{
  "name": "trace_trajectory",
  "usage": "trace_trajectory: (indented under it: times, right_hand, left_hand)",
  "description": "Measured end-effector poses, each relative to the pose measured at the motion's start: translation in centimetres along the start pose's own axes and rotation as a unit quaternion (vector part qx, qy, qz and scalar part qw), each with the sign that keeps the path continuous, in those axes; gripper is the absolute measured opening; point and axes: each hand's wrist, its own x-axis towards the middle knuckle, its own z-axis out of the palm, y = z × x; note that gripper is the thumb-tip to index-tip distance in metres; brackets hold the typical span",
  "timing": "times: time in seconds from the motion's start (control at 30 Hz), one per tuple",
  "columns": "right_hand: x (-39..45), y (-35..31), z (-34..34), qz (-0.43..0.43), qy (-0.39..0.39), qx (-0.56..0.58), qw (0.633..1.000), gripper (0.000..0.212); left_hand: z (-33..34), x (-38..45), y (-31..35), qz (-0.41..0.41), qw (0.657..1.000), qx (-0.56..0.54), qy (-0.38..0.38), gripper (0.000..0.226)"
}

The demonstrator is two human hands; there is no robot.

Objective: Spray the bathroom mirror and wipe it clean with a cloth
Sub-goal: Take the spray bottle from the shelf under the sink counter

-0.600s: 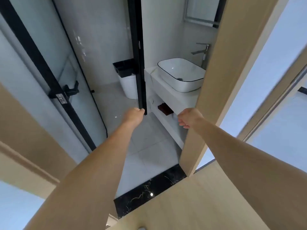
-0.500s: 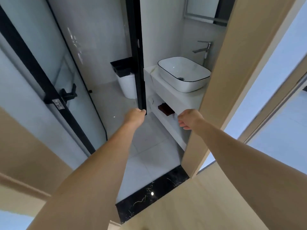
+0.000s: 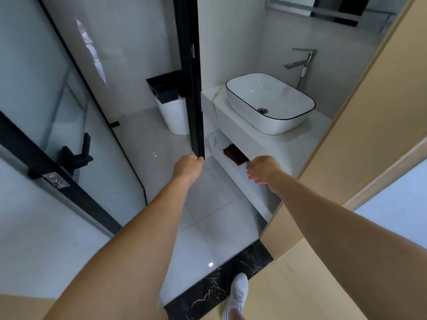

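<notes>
The mirror (image 3: 328,6) shows only as its lower edge at the top right, above the tap. A dark red cloth (image 3: 234,153) lies on the open shelf under the basin counter (image 3: 233,125). No spray bottle is in sight. My left hand (image 3: 187,167) reaches forward with loosely curled fingers, in front of the foot of a black partition frame (image 3: 193,88), and holds nothing I can see. My right hand (image 3: 262,168) hangs with relaxed, slightly curled fingers just right of the cloth, empty and apart from it.
A white basin (image 3: 270,102) with a black rim sits on the counter beside a chrome tap (image 3: 302,63). A white bin (image 3: 174,112) stands by the far wall. The glass door (image 3: 69,162) is open at left, a wooden door jamb (image 3: 346,139) at right. My white shoe (image 3: 238,294) is on the black threshold (image 3: 208,296).
I have moved forward into the doorway; the basin and shelf look nearer, and my shoe has come onto the threshold. Both hands keep the same posture.
</notes>
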Motion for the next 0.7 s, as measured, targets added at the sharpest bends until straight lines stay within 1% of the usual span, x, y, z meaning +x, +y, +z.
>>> trace_trajectory:
  times: [0.07,0.13,0.2,0.33,0.43,0.47,0.57,0.7]
  right_hand:
    - [2.4,-0.7,0.8,0.004,-0.006,-0.004,1.0,0.002]
    - [5.1,-1.6,1.4,0.004,-0.013,-0.006,1.0,0.002]
    - [8.1,-2.5,2.0,0.005,-0.022,-0.006,1.0,0.004]
    - [14.9,-4.0,3.1,0.02,-0.037,-0.019,0.999,0.017]
    - [19.4,-4.4,4.2,0.029,-0.038,-0.04,0.998,0.026]
    - [20.7,-4.2,4.7,0.035,-0.029,-0.036,0.998,0.026]
    - [24.4,-3.1,6.7,0.054,-0.017,-0.018,0.998,0.026]
    - [30.2,0.1,10.4,0.062,0.001,-0.016,0.998,0.029]
  left_hand:
    - [0.2,2.3,0.0,-0.006,1.0,0.0,0.001,0.033]
    - [0.6,5.0,0.2,-0.01,1.0,0.009,0.005,0.038]
    - [1.1,7.8,0.8,-0.014,1.0,0.018,-0.001,0.037]
    - [2.5,14.3,2.3,-0.009,0.999,0.028,-0.021,0.025]
    - [4.1,18.9,2.6,0.01,0.999,0.015,-0.03,0.03]
    - [4.6,20.2,2.4,0.012,0.999,0.002,-0.033,0.03]
    - [6.1,24.0,1.5,0.019,0.999,-0.026,-0.032,0.019]
    - [9.9,30.2,-1.5,0.025,0.998,-0.022,-0.05,0.02]
